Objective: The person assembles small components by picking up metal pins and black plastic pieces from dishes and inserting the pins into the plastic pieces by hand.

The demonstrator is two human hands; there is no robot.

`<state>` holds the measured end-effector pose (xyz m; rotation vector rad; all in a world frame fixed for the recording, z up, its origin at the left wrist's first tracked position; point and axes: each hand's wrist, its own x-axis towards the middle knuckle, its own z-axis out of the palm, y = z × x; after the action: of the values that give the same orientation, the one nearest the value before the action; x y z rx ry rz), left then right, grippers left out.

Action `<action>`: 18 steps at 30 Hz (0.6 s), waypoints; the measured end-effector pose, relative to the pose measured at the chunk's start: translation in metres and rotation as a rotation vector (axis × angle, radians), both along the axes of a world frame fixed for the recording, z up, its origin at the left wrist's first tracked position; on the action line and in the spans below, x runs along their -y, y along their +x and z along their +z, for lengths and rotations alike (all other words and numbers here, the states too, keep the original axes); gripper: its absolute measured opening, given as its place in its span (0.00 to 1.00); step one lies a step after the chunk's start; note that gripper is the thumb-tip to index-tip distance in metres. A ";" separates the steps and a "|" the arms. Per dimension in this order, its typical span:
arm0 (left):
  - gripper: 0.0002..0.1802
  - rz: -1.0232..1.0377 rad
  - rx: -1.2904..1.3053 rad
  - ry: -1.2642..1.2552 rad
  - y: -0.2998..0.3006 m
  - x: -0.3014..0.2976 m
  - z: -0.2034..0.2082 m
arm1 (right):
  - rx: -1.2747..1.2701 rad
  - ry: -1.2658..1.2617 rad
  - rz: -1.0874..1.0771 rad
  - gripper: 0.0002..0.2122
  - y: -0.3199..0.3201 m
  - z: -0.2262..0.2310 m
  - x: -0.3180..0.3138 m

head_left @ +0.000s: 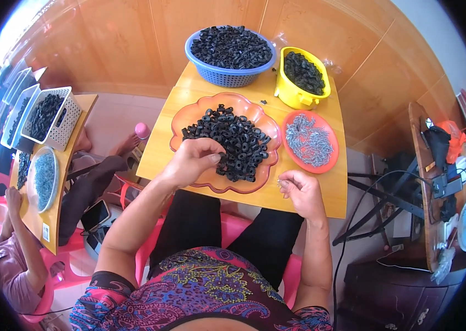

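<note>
My left hand (193, 161) is over the near left side of an orange scalloped tray (180, 124). Its thumb and fingers are pinched together against the heap of small black plastic parts (238, 140), and whatever lies between them is too small to make out. To the right, above the table's near edge, my right hand (304, 194) has its fingertips closed on a small shiny metal piece. Just beyond that hand sits a red-orange oval plate (328, 157) with a pile of small silvery metal pieces (309, 138), perhaps screws.
At the table's (158, 157) far side stand a blue basket (227, 77) and a yellow tub (293, 98), both full of black parts. On the left, a person (15, 265) sits at another table with a white basket (63, 129). A cable-draped wooden table (423, 182) stands right.
</note>
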<state>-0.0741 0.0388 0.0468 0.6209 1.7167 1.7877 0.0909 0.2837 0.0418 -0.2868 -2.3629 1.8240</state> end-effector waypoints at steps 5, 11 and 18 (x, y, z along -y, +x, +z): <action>0.11 -0.027 0.590 0.487 0.037 0.010 0.003 | -0.157 -0.070 0.061 0.05 0.001 0.022 0.044; 0.09 -0.045 0.852 0.610 0.058 0.018 0.000 | -0.369 0.131 0.104 0.05 -0.008 0.040 0.097; 0.08 -0.029 0.790 0.594 0.072 0.029 -0.008 | -0.455 0.297 0.114 0.05 -0.017 0.039 0.117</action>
<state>-0.0023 0.0094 0.0384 0.1047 0.6513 2.1272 0.0743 0.1664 0.0806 0.2738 -2.3009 1.3623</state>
